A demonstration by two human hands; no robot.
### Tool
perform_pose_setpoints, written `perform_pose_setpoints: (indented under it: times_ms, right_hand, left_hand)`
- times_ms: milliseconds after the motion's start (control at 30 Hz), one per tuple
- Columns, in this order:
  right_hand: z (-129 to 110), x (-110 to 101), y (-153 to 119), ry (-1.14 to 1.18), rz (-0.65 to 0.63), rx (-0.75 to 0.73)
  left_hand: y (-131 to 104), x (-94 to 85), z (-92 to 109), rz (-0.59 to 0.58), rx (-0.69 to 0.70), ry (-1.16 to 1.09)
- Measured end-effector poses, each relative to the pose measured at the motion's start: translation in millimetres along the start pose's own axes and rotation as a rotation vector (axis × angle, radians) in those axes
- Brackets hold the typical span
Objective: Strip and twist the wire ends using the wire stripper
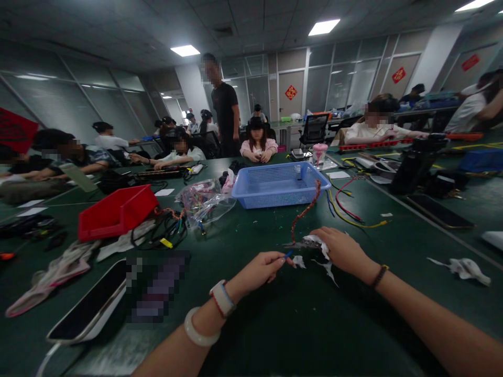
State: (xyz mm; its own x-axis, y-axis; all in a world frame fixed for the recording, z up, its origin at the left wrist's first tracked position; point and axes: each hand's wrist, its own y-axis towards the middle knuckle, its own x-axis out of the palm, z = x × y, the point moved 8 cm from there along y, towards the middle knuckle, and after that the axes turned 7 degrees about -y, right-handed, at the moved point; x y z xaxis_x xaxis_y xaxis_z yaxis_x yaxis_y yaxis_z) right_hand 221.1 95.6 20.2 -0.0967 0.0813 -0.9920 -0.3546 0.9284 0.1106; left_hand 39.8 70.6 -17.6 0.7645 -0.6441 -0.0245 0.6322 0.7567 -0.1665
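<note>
My left hand (pixel 257 272) is closed, thumb and fingertips pinching a short blue wire (pixel 288 255). My right hand (pixel 346 253) grips a pair of pliers (pixel 302 244), with crumpled white tissue (pixel 320 245) around the handles. The grey jaws point left, just above the blue wire; whether they touch it I cannot tell. From beside the jaws a twisted copper-coloured wire (pixel 301 215) rises toward the blue basket (pixel 271 200). Torn white scraps (pixel 299 262) lie below the pliers.
Yellow, red and blue wires (pixel 357 219) lie right of the basket. On the left are a red bin (pixel 118 212), a clear bag of wires (pixel 206 201), a glove (pixel 55 277) and a phone-like device (pixel 90 303). A crumpled tissue (pixel 467 269) lies right. Several people sit around the tables.
</note>
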Motion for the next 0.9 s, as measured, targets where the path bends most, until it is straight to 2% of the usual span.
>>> perform_pose_setpoints:
  times_ms: [433, 600, 767, 900]
  right_hand:
    - [2.6, 1.5, 1.0, 0.001, -0.005, 0.005]
    - [-2.9, -8.9, -3.2, 0.074, -0.007, -0.037]
    - [-11.2, -20.5, -11.1, 0.243, -0.127, -0.048]
    - [-15.6, -14.1, -18.0, 0.509, -0.31, -0.104]
  left_hand:
    - [-1.0, 0.2, 2.1, 0.021, -0.009, 0.045]
    - [-4.1, -3.2, 10.5, 0.066, 0.053, 0.088]
    - [-12.3, -1.2, 24.5, 0.099, 0.103, 0.179]
    - [-18.0, 4.6, 37.0, 0.086, 0.172, 0.228]
